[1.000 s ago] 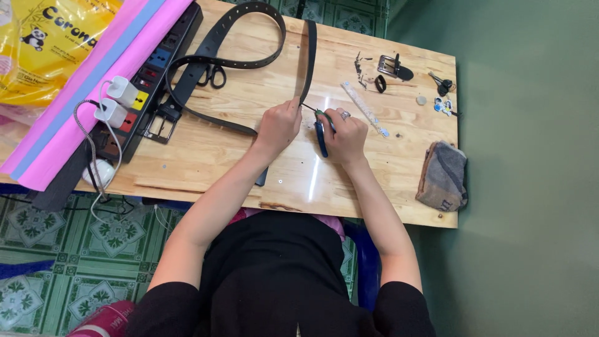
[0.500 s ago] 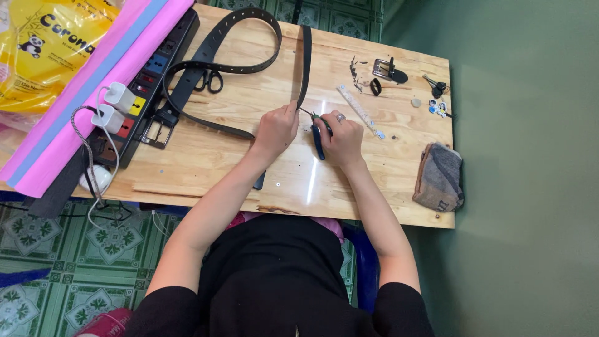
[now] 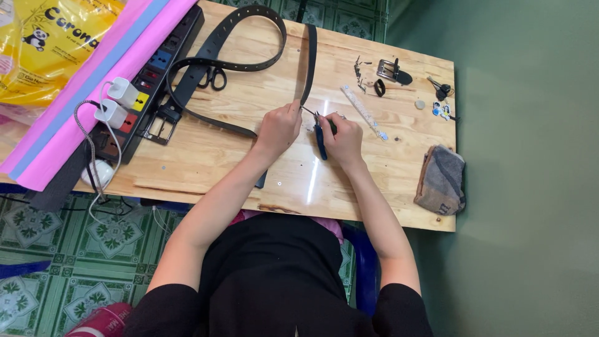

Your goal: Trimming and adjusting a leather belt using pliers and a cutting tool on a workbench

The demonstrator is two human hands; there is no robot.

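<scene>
Wood fills most of the view: a pale plank table [image 3: 206, 156] lies under both hands. Well to the left of the fingers, pink and blue rolled sheets [image 3: 93, 81] slant across the table's corner, with a yellow plastic bag [image 3: 43, 43] beyond them. Just inside the rolls sits a long black power strip [image 3: 156, 75] with two white chargers [image 3: 118, 103] plugged in.

Next in size is the black belt [image 3: 249, 37], which loops away from the fingers toward the far edge; one end runs down to the left hand, and its square metal buckle [image 3: 161, 128] lies by the power strip, left of the fingers. Black-handled scissors [image 3: 215, 78] rest inside the loop. A grey cloth pouch [image 3: 442, 181] sits well to the right of the fingers, near the table's edge.

The left hand [image 3: 277, 128] is curled, fingertips pinched on the belt strap's end (the exact grip is too small to make out). The right hand [image 3: 343, 140] is closed around blue-handled pliers [image 3: 321, 134], whose tip points toward the left fingertips, close to where the strap ends between the two hands.

Beyond the right fingers lie a clear ruler [image 3: 362, 112], a loose metal buckle [image 3: 392, 70], a small black ring [image 3: 379, 87], and, farthest right, a bunch of keys [image 3: 440, 88].
</scene>
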